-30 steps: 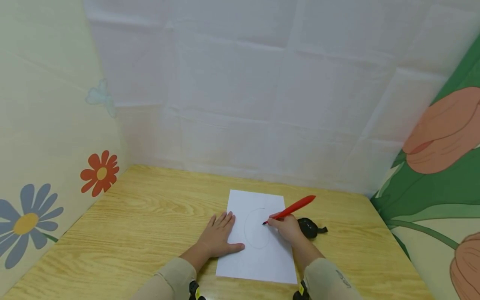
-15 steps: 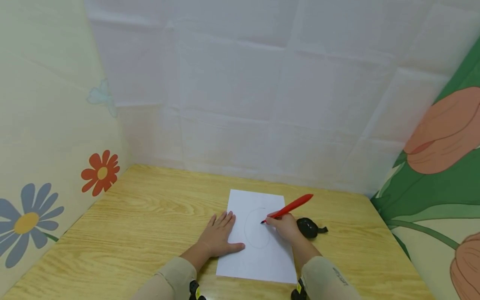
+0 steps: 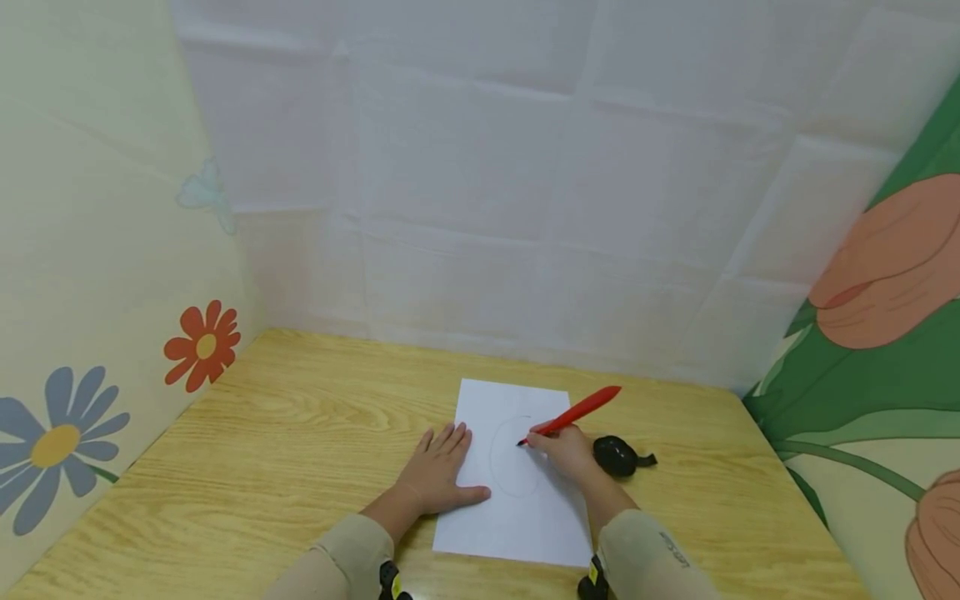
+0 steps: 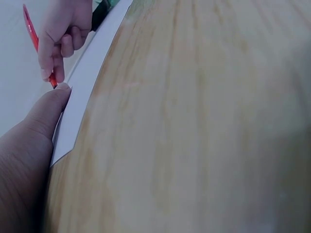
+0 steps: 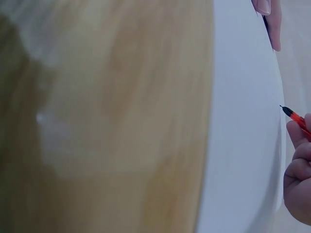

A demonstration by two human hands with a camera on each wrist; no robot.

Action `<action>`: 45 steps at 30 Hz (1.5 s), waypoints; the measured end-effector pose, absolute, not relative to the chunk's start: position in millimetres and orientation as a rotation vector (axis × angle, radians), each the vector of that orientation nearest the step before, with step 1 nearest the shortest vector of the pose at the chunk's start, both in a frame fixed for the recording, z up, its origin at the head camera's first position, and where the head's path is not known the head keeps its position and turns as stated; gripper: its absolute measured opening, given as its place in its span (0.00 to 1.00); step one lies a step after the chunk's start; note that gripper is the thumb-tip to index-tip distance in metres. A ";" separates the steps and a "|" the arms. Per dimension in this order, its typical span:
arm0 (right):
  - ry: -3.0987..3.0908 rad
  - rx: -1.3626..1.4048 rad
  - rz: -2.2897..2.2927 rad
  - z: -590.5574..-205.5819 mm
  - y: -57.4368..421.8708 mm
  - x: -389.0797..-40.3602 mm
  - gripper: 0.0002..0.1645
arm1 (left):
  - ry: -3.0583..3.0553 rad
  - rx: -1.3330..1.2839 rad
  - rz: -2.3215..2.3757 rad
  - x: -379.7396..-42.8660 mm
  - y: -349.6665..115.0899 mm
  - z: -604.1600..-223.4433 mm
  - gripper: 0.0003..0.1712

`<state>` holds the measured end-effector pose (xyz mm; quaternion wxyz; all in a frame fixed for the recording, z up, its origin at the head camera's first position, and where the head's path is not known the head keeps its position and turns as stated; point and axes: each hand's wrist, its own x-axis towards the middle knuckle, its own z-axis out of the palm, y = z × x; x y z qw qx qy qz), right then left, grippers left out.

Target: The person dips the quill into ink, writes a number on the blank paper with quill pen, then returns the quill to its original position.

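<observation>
A white sheet of paper (image 3: 517, 533) lies on the wooden table, with a thin oval outline drawn on it. My left hand (image 3: 435, 475) rests flat on the sheet's left edge, fingers straight and thumb stretched across the paper. My right hand (image 3: 572, 454) pinches a red pen (image 3: 581, 408), which leans up to the right, its dark tip inside the upper part of the oval. In the left wrist view the pen (image 4: 31, 29) and the curled fingers of the right hand (image 4: 65, 34) show beyond my left thumb. The right wrist view shows the black pen tip (image 5: 286, 110) close over the paper.
A round black object with a short tab (image 3: 617, 457) lies right beside the right hand, past the paper's edge. The wooden table (image 3: 300, 433) stretches out to both sides. A white cloth (image 3: 465, 183) hangs behind it, and flower-printed cloths (image 3: 885, 275) flank it.
My right hand and the pen have shifted slightly left, the tip moving further into the oval. The left hand and the paper have stayed in place.
</observation>
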<state>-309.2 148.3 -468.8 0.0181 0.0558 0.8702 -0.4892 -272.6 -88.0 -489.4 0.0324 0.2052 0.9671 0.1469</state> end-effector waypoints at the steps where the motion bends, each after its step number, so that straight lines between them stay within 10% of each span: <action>1: 2.704 0.175 -1.516 -468.5 147.9 -309.3 0.15 | 2.977 0.633 0.453 -272.7 -88.0 -489.5 0.61; 45: 2.655 0.077 -1.591 -469.8 124.1 -314.7 0.15 | 2.988 0.626 0.459 -269.7 -87.4 -487.4 0.60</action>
